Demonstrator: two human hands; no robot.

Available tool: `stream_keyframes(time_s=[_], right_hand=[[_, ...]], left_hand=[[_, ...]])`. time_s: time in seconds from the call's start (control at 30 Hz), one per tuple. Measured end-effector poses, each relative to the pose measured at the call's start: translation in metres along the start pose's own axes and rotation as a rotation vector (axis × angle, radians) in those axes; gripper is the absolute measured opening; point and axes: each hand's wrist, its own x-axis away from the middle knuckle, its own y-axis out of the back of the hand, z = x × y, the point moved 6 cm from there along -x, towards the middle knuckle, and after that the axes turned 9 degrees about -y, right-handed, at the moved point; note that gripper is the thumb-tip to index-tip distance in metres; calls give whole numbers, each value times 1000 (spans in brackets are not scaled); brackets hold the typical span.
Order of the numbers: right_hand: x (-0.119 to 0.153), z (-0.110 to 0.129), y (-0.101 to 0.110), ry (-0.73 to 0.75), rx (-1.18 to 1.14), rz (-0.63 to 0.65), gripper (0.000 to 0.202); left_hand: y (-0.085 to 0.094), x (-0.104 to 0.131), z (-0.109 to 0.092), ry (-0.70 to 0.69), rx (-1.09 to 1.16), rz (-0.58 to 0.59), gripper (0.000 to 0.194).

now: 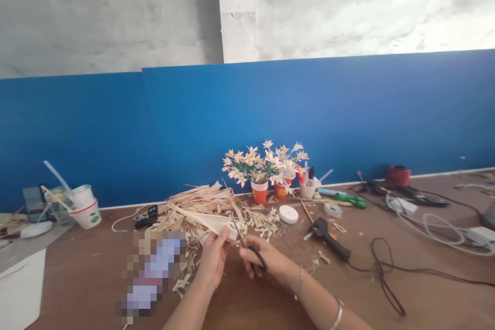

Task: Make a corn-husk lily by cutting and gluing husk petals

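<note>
My left hand (215, 257) pinches the near end of a long pale corn husk (207, 220), which points away to the upper left. In my right hand (260, 258) is a pair of scissors (258, 253) with black handles, my fingers through the loops. The blades rise beside the right end of the husk; whether they touch it, I cannot tell. Behind both hands lies a heap of dried husks (204, 197) with many cut scraps (266, 220) around it.
Husk-like flowers stand in red cups (260, 195) at the back. To the right lie a white ribbon roll (288, 214), a black glue gun (328, 237) and cables (386, 273). At left are a paper cup (87, 214) and a blurred-out object (154, 276). A blue partition (185, 129) bounds the table.
</note>
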Motion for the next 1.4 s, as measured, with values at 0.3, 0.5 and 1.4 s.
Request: stream_keyframes(time_s=[0.3, 0.5, 1.4], right_hand=[[-1, -1, 1, -17, 30, -14, 44], [-6, -6, 5, 9, 27, -25, 45], [-5, -3, 11, 22, 22, -9, 41]], left_hand=[[2, -1, 0, -20, 20, -10, 21], [3, -3, -1, -17, 26, -18, 22], [8, -8, -2, -21, -90, 8, 24]])
